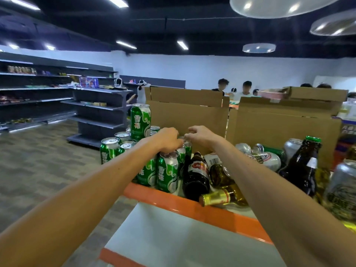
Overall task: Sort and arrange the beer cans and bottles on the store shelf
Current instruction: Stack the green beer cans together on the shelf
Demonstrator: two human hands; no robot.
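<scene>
Both arms reach forward to the cluster of green beer cans [154,166] that stands upright just in front of the left half of the big cardboard box [186,112]. The left hand [169,139] is turned palm down over the cans nearest the box, its fingers curled tightly downward onto their tops. The fingertips are hidden behind the knuckles, so I cannot tell whether it actually has hold of one. The right hand [200,137] is just beside it, fingers bent and drawn close together, their tips pinching the rim of the rear can [187,146] that stands between the two hands, close to the box face.

One more green can, the stacked can [140,122], sits on top of the others at the box's left corner (it is the only one on a second level). To the right of the cluster, in front of the box's right corner, a brown bottle [196,174] and a clear bottle with a gold cap [223,197] lie on their sides. Farther right of the box, silver cans [265,158] lie tipped over and a dark bottle with a green cap [302,166] stands upright. The orange shelf edge [192,207] runs in front of them all.
</scene>
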